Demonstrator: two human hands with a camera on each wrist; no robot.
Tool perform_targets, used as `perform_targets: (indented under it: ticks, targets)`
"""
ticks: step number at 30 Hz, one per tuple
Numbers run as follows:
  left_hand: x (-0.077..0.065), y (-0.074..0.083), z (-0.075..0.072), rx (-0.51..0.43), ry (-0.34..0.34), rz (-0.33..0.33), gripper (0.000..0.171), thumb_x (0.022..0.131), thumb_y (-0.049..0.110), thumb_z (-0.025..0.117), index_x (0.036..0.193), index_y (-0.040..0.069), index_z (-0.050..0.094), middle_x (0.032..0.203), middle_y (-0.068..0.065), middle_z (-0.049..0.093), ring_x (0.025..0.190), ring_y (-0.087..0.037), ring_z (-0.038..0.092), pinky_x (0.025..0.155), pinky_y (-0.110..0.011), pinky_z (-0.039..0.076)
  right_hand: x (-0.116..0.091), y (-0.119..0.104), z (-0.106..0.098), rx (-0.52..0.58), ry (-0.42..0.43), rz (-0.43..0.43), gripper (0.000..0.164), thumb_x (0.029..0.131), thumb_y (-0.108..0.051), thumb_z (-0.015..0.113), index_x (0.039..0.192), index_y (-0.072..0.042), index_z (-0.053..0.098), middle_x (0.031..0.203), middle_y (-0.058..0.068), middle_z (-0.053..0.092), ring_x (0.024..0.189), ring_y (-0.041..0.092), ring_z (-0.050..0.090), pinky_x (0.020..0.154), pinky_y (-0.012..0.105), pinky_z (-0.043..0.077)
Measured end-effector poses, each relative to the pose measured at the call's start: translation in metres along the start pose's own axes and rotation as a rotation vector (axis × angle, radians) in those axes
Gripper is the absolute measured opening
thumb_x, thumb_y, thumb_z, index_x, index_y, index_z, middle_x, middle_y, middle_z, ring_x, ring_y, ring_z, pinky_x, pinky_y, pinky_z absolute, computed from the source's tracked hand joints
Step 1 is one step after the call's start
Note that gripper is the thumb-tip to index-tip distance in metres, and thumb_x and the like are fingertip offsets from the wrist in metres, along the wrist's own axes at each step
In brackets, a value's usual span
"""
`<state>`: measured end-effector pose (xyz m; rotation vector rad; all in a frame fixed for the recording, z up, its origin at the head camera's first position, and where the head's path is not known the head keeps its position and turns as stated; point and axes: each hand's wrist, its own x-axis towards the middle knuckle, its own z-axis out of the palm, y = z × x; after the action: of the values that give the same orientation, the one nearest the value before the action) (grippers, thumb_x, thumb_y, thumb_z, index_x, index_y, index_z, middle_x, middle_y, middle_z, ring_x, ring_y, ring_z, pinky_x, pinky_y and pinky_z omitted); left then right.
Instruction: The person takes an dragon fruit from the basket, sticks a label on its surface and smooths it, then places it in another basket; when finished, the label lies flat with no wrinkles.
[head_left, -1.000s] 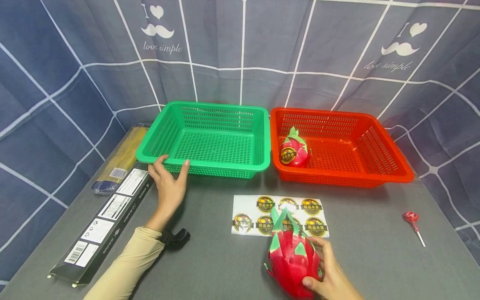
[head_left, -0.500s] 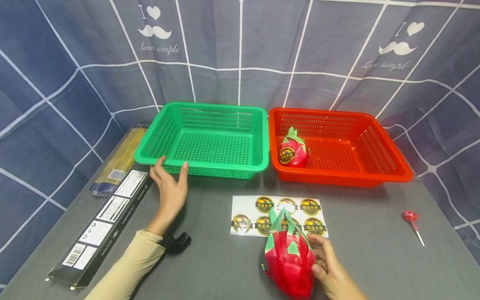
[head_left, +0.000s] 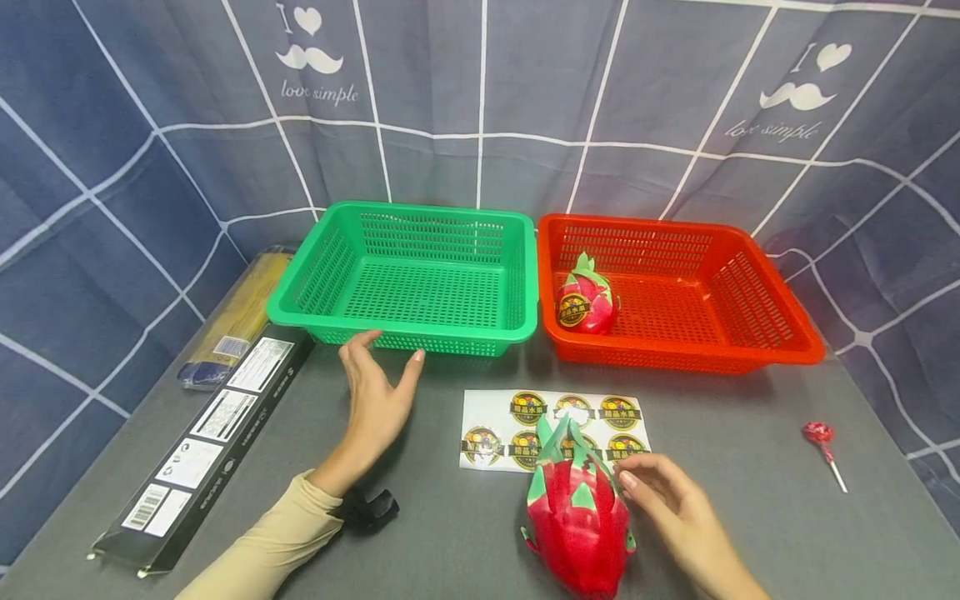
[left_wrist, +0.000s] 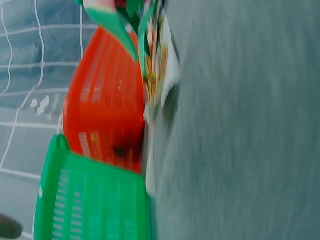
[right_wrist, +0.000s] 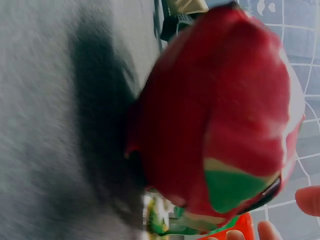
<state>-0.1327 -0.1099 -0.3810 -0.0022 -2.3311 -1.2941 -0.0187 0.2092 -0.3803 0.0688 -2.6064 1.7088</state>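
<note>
A large red dragon fruit (head_left: 577, 525) with green leafy tips lies on the grey table, its leaves overlapping a white sheet of round fruit stickers (head_left: 476, 408). Just right of the fruit is my right hand (head_left: 678, 512), fingers loosely bent with nothing in them. The right wrist view shows its thumb (right_wrist: 309, 200) apart from the fruit's skin. My left hand (head_left: 375, 412) hovers in front of the green basket (head_left: 420, 327), thumb and fingers spread and holding nothing. In the left wrist view, the fruit's green leaves (left_wrist: 117, 30) show at the top.
Right of the green basket stands a red basket (head_left: 690, 350) with a smaller, stickered dragon fruit (head_left: 597, 310) in it. A long black box (head_left: 202, 450) and a yellow packet (head_left: 247, 308) lie at left. A lollipop (head_left: 819, 433) lies at right.
My left hand has left the green basket's rim and moved right and nearer. My right hand has let go of the large dragon fruit and shifted slightly right.
</note>
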Motion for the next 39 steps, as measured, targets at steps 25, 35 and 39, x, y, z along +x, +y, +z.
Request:
perform_targets:
  ticks: [25,35,39]
  targets:
    - [-0.033,-0.007,0.010,0.446,-0.853,0.358,0.072,0.085,0.049,0.053,0.139,0.007,0.033,0.149,-0.011,0.025,0.139,-0.029,0.018,0.110,-0.052,0.016,0.097,-0.016,-0.012,0.335,-0.200,0.028,0.033,0.093,-0.026,0.049,0.110,0.002,0.054,0.096,0.000,0.066,0.091,0.013,0.064,0.077,0.024,0.051]
    - [-0.034,-0.009,0.012,0.433,-0.842,0.353,0.072,0.084,0.049,0.055,0.139,0.008,0.034,0.149,-0.011,0.025,0.139,-0.029,0.018,0.110,-0.051,0.015,0.133,-0.012,0.004,0.190,-0.376,0.153,0.049,0.092,-0.033,0.049,0.128,0.000,0.048,0.120,0.027,0.055,0.106,0.033,0.058,0.092,0.041,0.046]
    - [-0.033,-0.009,0.011,0.431,-0.843,0.348,0.072,0.084,0.050,0.055,0.139,0.009,0.034,0.149,-0.011,0.025,0.139,-0.029,0.018,0.110,-0.051,0.015,0.145,-0.001,0.007,0.158,-0.448,0.183,0.051,0.093,-0.034,0.048,0.129,0.002,0.046,0.120,0.026,0.055,0.107,0.031,0.058,0.090,0.035,0.048]
